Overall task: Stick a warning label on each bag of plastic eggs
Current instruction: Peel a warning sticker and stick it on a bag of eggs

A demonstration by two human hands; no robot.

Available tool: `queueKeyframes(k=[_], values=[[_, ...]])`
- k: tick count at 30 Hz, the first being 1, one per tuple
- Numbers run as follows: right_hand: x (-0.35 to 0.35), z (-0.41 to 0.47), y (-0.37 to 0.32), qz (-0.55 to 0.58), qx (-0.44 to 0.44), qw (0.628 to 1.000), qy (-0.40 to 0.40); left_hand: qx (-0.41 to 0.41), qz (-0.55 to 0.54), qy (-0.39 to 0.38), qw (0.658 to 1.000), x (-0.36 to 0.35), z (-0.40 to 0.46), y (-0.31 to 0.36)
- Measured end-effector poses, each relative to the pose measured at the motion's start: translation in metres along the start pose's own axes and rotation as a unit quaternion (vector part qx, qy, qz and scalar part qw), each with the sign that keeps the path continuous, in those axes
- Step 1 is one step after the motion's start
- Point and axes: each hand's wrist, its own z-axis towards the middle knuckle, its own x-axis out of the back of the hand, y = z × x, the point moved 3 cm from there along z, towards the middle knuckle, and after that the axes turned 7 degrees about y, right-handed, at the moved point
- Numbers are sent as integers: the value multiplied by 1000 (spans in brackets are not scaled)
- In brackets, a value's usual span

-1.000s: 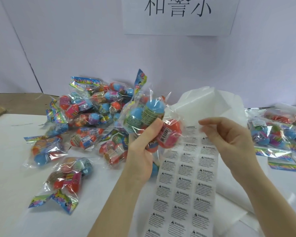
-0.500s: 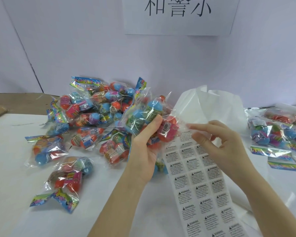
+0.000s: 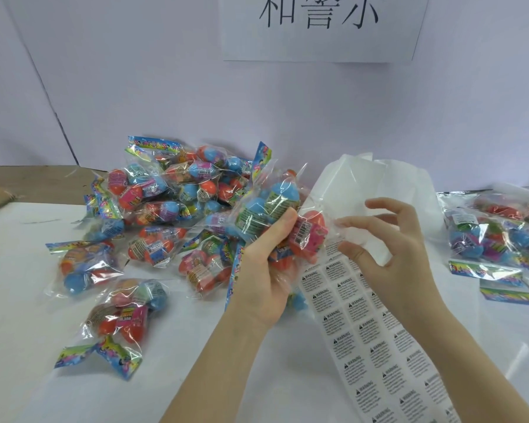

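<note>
My left hand (image 3: 263,270) grips a clear bag of plastic eggs (image 3: 275,218) and holds it up above the table, blue and orange eggs showing inside. My right hand (image 3: 388,248) hovers just right of the bag with its fingers spread. Its index fingertip reaches the bag's clear right edge, and its thumb is by the top end of the warning-label sheet (image 3: 348,315). That sheet is a long strip printed with rows of WARNING labels, running down to the bottom edge. I cannot make out a label on the fingers.
A pile of several egg bags (image 3: 171,203) lies on the white table (image 3: 28,315) at left and centre. More bags (image 3: 501,236) lie at the right edge. Crumpled white backing paper (image 3: 364,184) stands behind my hands. A paper sign (image 3: 318,25) hangs on the wall.
My right hand left the top of the label sheet and moved toward the bag. The sheet's upper end dropped and swung right. My left hand kept its hold and tilted the bag slightly.
</note>
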Motion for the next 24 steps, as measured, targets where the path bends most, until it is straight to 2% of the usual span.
queueKeyframes(k=[7,17,24], values=[[1,-2,-3,-115,160,978,71,33,-25,24,999,2,2,0],[1,-4,-4,-129,233,956,123,46,-4,33,998,0,1,-2],[-1,-5,-5,-145,240,952,120,52,-33,46,997,1,2,-5]])
